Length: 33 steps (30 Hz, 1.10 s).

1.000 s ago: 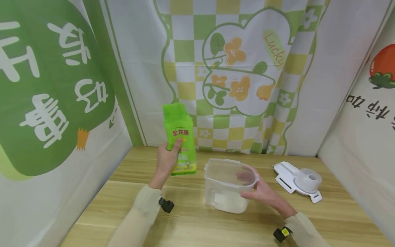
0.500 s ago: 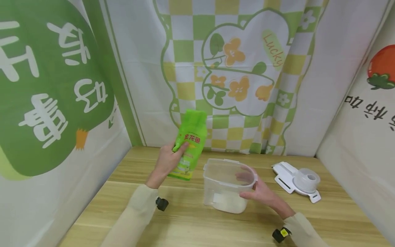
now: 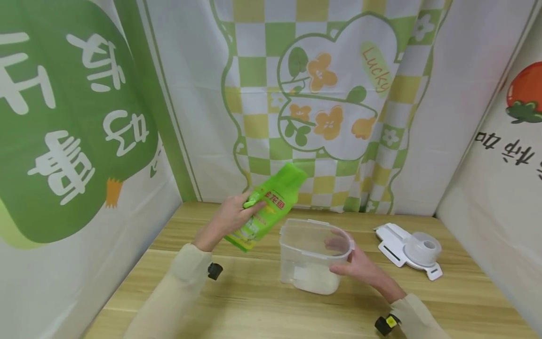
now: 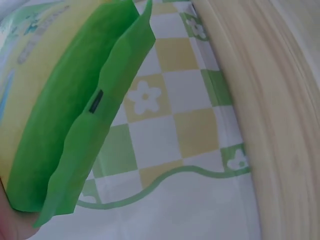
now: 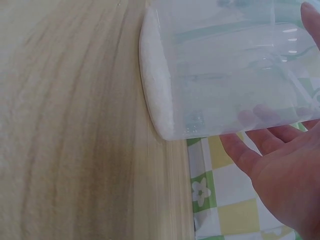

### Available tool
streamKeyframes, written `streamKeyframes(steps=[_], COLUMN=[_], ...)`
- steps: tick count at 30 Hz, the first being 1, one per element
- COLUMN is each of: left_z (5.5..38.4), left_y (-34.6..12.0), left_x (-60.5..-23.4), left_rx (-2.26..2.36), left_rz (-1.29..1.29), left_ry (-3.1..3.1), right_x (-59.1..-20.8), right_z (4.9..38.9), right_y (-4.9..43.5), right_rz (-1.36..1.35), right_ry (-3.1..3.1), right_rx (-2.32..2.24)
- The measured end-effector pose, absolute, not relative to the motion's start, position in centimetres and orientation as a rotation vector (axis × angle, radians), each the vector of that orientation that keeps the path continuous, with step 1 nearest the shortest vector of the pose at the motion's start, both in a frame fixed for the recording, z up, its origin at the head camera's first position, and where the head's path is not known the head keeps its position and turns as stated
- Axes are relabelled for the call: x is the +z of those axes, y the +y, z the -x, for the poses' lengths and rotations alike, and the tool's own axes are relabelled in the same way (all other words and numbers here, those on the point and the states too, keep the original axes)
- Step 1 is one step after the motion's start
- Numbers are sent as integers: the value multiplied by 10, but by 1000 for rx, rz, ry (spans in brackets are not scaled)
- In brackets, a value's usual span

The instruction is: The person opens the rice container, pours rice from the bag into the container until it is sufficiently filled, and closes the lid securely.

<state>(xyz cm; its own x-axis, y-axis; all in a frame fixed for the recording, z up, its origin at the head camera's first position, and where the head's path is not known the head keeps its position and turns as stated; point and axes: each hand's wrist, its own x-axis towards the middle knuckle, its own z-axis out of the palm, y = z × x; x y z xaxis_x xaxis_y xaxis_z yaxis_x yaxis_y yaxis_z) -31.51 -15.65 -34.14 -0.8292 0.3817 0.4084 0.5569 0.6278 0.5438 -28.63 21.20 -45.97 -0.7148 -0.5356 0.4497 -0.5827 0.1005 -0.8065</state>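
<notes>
My left hand (image 3: 230, 214) grips a green food bag (image 3: 277, 200) with red lettering. Raised above the table, the bag leans with its top up to the right, toward a clear plastic container (image 3: 313, 240). In the left wrist view the bag's bottom seam (image 4: 100, 100) fills the upper left, and its top is out of sight. My right hand (image 3: 357, 261) holds the container at its right side, fingers behind and thumb in front. The container stands upright and lidless on the table. White grains (image 5: 157, 80) form a low layer at its bottom.
To the right of the container lies a white lid (image 3: 394, 240) with a clear round cup (image 3: 422, 247) on it. The wooden table (image 3: 254, 301) meets a checked cloth (image 3: 254, 94) at the back, with printed cloth hangings on both sides.
The bag has gone from nearly upright to leaning right, its top swinging down toward the container as my left hand turned. My right hand and the container have stayed in place.
</notes>
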Motion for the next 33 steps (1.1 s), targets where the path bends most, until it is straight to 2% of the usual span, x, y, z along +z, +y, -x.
streamKeyframes(steps=[9,24,33], left_z=[315,312,312], left_y=[-153,-144,-141], left_x=[-330,-309,-306], left_rx=[-787,-450,-435], left_rz=[932,1022,1123], left_ry=[-2679,-2822,-2785], right_x=[-464,-463,-465], right_z=[285,285,287], right_y=[214,213,212], right_rz=[-1124,-1117,-1097], right_ry=[-2315,-2327,-2354], right_rx=[1702,1672,1662])
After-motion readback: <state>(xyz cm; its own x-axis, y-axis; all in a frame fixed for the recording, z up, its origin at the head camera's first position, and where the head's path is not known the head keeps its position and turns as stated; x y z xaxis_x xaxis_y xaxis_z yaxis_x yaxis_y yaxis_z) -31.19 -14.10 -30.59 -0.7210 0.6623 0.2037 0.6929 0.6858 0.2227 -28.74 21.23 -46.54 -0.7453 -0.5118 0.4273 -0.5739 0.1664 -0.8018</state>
